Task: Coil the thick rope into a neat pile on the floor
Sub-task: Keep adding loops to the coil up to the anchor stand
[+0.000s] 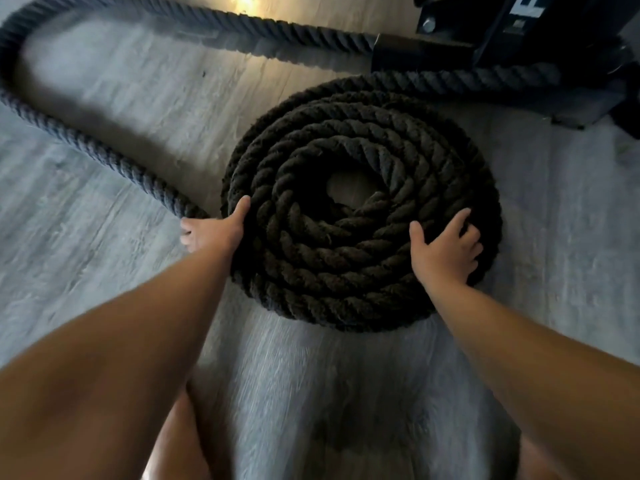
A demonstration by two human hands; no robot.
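on the grey wood-grain floor (104,237), just in front of the person, the thick rope (346,258) lies mostly wound into a flat round pile of several turns, with a small patch of floor showing at its centre. the left hand (214,230) grasps the rope at the pile's left edge, where the loose run (69,133) meets the outer turn: the thumb lies on top and the fingers curl down around the strand. the right hand (446,251) is released, its fingers spread and laid over the outer turns on the pile's right side, pressing on them without closing round anything. the loose run swings away to the left, bends round at the far left and heads back along the top of the view to a black metal frame (502,46) at the upper right, which carries a bolt (428,25). another stretch of rope leaves the pile's far side and lies against that frame's base. both forearms are bare.
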